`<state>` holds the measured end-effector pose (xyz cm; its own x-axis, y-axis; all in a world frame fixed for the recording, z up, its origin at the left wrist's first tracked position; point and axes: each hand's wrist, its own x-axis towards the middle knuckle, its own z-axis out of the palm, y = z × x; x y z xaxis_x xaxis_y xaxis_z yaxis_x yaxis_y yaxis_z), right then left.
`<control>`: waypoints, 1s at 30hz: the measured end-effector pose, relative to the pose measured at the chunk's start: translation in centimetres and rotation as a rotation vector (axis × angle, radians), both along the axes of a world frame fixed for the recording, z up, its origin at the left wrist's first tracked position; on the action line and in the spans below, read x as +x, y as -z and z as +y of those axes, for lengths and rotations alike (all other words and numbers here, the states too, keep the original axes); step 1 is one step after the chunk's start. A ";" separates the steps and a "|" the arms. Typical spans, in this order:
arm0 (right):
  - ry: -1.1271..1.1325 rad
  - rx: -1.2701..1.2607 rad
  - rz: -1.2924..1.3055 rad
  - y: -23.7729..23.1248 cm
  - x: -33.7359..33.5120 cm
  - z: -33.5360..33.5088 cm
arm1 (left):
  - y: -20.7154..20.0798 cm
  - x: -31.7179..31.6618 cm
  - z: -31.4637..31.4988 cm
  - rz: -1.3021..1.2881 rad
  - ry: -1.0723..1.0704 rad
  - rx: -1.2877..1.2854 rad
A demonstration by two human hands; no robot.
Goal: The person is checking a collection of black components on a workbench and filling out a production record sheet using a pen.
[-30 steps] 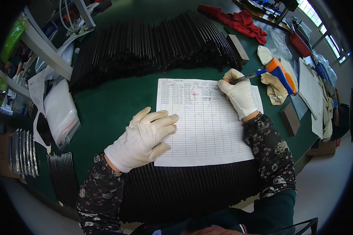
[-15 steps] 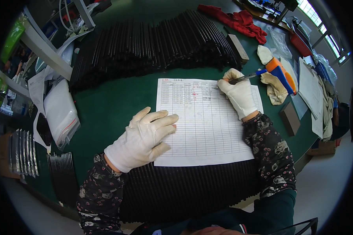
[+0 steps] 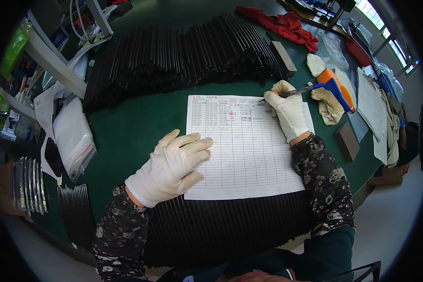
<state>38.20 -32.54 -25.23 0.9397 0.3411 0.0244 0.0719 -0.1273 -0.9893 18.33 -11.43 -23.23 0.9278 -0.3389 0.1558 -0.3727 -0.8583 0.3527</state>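
A white form sheet [image 3: 239, 160] with a ruled table lies on the green tabletop, its lower edge over a row of black rods [image 3: 230, 225]. Fingers spread, my left hand [image 3: 167, 167] in a white glove rests flat on the sheet's left edge. My gloved right hand [image 3: 289, 113] is closed around a pen [image 3: 293, 91], whose tip points at the upper rows of the table. Handwriting in dark and red ink fills several of those rows. The pen's blue rear end sticks out to the right, in front of a blue-and-orange object [image 3: 338, 91].
Long piles of black rods [image 3: 183, 56] stretch across the back. A red cloth [image 3: 286, 26] and a grey block [image 3: 283, 58] lie behind to the right. Another dark block [image 3: 347, 142] sits at right, near spare gloves [image 3: 330, 108]. Plastic bags [image 3: 73, 136] and smaller rod bundles [image 3: 75, 211] are at left.
My right hand has shifted slightly and tilted the pen, its tip now a little farther left on the sheet. My left hand has stayed in place.
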 end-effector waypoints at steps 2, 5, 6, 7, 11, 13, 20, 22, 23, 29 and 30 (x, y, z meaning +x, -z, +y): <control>0.015 0.022 0.012 -0.2 0.0 0.0 | 0.2 -0.1 0.1 -0.012 -0.005 0.000; 0.033 0.050 0.025 -0.3 -0.1 -0.1 | 0.1 -0.1 0.1 -0.019 -0.004 -0.012; 0.035 0.057 0.029 -0.3 -0.1 -0.1 | 0.1 -0.1 0.1 -0.020 -0.002 -0.011; 0.037 0.059 0.029 -0.4 -0.1 -0.1 | 0.1 -0.1 0.1 -0.018 -0.002 -0.013; 0.036 0.071 0.044 -0.3 0.1 -0.2 | 0.0 0.0 0.0 -0.013 0.000 0.007; 0.030 0.079 0.048 -0.2 0.2 -0.3 | 0.0 0.0 0.0 -0.010 0.002 0.008; 0.023 0.126 0.066 0.1 0.4 -0.3 | -0.2 0.1 0.0 0.014 0.001 0.026; 0.019 0.138 0.066 0.3 0.5 -0.3 | 0.0 0.1 0.0 0.007 0.005 0.021; 0.012 0.131 0.066 0.4 0.5 -0.4 | 0.1 0.1 0.1 0.000 0.008 0.013; 0.010 0.069 0.036 0.1 0.2 -0.2 | 0.3 -0.1 0.2 -0.032 0.013 0.013; 0.005 0.059 0.042 0.1 0.2 -0.1 | 0.2 -0.1 0.1 -0.030 0.012 0.013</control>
<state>38.35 -32.66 -25.36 0.9421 0.3352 0.0045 0.0292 -0.0688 -0.9972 18.24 -11.30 -23.46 0.9189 -0.3518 0.1788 -0.3928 -0.8582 0.3305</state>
